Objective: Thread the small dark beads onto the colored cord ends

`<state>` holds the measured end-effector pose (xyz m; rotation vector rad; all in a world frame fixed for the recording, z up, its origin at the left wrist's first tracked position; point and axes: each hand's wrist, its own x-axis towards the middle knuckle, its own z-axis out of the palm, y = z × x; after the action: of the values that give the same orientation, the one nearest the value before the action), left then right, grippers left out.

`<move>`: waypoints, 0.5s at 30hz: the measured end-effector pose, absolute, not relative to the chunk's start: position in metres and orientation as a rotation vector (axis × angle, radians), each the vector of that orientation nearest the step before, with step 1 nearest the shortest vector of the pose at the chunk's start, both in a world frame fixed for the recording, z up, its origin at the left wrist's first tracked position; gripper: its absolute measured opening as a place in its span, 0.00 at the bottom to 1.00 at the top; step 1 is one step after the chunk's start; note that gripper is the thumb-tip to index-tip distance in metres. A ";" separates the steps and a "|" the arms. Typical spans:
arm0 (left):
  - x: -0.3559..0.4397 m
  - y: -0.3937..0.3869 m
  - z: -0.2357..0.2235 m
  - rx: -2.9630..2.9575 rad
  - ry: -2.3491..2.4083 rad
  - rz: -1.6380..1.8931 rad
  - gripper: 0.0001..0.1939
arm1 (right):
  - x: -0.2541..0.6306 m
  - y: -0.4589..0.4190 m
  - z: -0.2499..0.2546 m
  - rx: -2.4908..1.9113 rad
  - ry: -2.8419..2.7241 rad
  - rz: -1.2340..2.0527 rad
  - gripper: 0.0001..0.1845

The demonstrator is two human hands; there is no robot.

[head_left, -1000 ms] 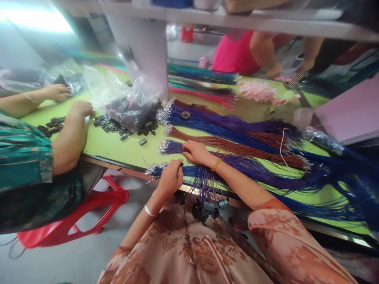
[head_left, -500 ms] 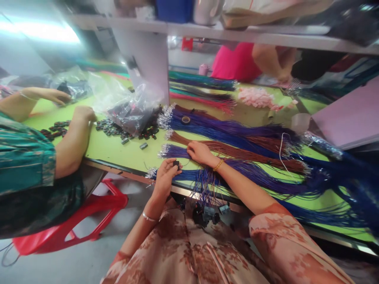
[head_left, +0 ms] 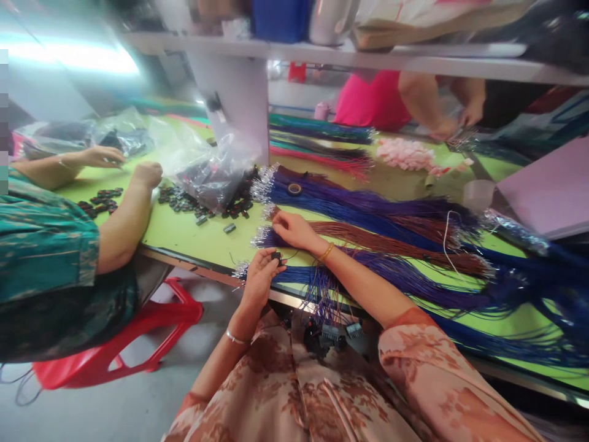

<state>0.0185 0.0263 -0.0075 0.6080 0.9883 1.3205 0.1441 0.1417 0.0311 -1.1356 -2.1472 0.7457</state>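
Note:
My left hand (head_left: 261, 274) is closed on a small black connector (head_left: 276, 257), held just above the table's front edge. A thin wire runs from beside the connector toward the right. My right hand (head_left: 297, 232) rests over the brown wires (head_left: 350, 233), close to their silver-tipped left ends. Its fingers are curled in a pinch; whatever is between them is hidden. Just under it lie purple-blue wires with metal tips (head_left: 263, 236). Below my hands, finished-looking connectors with wires (head_left: 330, 332) hang over the table edge in front of my lap.
Loose black connectors (head_left: 177, 197) lie left, beside a clear plastic bag (head_left: 209, 178). A tape roll (head_left: 294, 189) sits on more blue wires. A co-worker's arm (head_left: 126, 227) reaches in at left, above a red stool (head_left: 119, 344). A shelf (head_left: 322, 54) crosses overhead.
My right hand has moved left along the wires toward their silver tips. My left hand still holds the connector, its fingers slightly shifted. The whole view has moved a little.

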 end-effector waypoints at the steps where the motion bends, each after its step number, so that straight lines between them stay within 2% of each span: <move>1: 0.018 0.026 -0.008 0.611 0.989 1.321 0.17 | 0.140 0.141 0.032 -1.097 -2.106 0.801 0.06; 8: 0.017 0.026 -0.015 0.649 0.953 1.328 0.16 | 0.149 0.118 0.040 -0.946 -1.900 1.175 0.10; 12: 0.016 0.027 -0.017 0.637 0.904 1.320 0.16 | 0.158 0.096 0.037 -1.073 -1.888 1.202 0.08; 15: 0.015 0.027 -0.016 0.634 0.878 1.318 0.15 | 0.161 0.082 0.030 -1.154 -1.925 1.107 0.07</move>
<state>0.0148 0.0269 -0.0161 0.6338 0.8782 1.3184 0.1614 0.0816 0.0303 -1.1544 -1.9250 1.1074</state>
